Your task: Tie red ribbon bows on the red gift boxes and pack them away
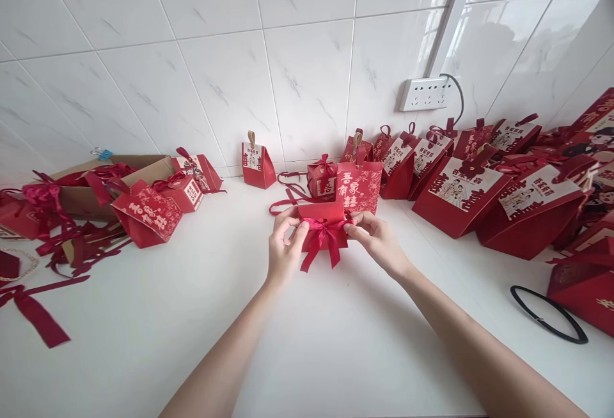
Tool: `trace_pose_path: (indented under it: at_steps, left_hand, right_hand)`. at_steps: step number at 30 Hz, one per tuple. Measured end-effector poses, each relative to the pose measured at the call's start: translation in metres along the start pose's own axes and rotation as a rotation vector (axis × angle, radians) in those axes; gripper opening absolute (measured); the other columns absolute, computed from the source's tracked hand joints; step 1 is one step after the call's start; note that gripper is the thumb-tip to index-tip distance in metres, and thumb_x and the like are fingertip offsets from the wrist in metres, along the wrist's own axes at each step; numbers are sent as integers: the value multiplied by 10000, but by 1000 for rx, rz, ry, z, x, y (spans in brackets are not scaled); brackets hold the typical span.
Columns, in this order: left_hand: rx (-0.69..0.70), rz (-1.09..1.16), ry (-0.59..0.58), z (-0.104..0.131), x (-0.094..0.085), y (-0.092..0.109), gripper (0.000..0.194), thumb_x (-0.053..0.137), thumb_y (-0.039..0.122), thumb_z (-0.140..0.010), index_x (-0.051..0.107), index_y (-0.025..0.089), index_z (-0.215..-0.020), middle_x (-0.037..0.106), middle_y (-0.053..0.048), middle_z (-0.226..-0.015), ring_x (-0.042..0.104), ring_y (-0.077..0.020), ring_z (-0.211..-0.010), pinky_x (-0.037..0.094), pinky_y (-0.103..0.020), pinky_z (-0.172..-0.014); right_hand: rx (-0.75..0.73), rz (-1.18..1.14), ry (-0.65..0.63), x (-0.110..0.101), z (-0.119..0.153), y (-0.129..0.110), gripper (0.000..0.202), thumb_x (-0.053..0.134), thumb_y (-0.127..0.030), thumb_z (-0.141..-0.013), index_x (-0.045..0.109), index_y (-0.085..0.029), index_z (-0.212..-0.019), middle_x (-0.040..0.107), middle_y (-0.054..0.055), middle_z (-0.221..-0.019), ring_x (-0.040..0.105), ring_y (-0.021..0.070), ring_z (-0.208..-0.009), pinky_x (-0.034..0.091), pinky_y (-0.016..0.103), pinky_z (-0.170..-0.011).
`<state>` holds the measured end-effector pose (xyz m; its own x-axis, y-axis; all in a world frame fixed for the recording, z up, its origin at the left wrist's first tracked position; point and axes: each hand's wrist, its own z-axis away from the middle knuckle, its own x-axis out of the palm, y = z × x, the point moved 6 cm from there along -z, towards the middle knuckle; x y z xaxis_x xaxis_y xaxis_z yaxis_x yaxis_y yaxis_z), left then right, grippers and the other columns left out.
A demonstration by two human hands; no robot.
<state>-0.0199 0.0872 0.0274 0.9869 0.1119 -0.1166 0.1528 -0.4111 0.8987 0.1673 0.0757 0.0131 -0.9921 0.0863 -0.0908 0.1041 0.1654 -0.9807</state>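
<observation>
The left hand (286,242) and right hand (377,242) pinch opposite sides of a satin ribbon bow (325,231) on a small red gift box (322,211), between them over the middle of the counter (307,354). Just behind it stands a printed red box (367,185); an outlet strip (424,94) is fixed to the tiled wall (307,85).

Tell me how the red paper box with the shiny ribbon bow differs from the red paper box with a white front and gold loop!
The bow box is between the left hand and right hand; the gold-loop box stands untouched near the white tiled wall. The bow box has ribbon across it; the gold-loop box has a loop on top. Both are red.
</observation>
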Motion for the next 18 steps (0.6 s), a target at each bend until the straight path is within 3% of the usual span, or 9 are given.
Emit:
trace_pose_path:
  at_steps: [6, 9, 13, 18]
  left_hand:
    - [81, -82, 14, 1, 1, 2, 218, 501, 355, -836, 578, 194, -711, 517, -72, -1180, 472, -208, -1171, 472, -310, -889]
    - [123, -79, 17, 1, 1, 1, 163, 525, 345, -825, 603, 207, -860, 515, -84, -1145, 475, -205, -1162, 507, -293, -833]
    - [125, -39, -21, 1, 3, 0, 255, 578, 337, -793, 597, 240, -1028, 499, -84, -1174, 473, -206, -1168, 530, -286, -797]
    - [80, -2, -29, -2, 3, -4, 159, 633, 367, -749, 632, 208, -764, 514, -85, -1192, 428, -239, -1233, 515, -321, -858]
  right_hand:
    - [-2, 16, 5, 1, 0, -1, 291, 622, -463, -713, 526, -189, -698, 601, 41, -817, 594, 206, -823, 467, 402, -814]
    - [-3, 6, -6, 1, 0, 0, 285, 620, -459, -722, 531, -188, -717, 604, 44, -828, 595, 209, -835, 471, 400, -811]
    - [-16, -3, -17, 1, 0, 0, 278, 621, -453, -729, 538, -187, -722, 606, 47, -848, 594, 213, -859, 473, 399, -817]
    - [-10, 8, -10, 0, 0, 0, 268, 619, -442, -732, 539, -187, -717, 607, 48, -851, 595, 221, -880, 477, 402, -814]
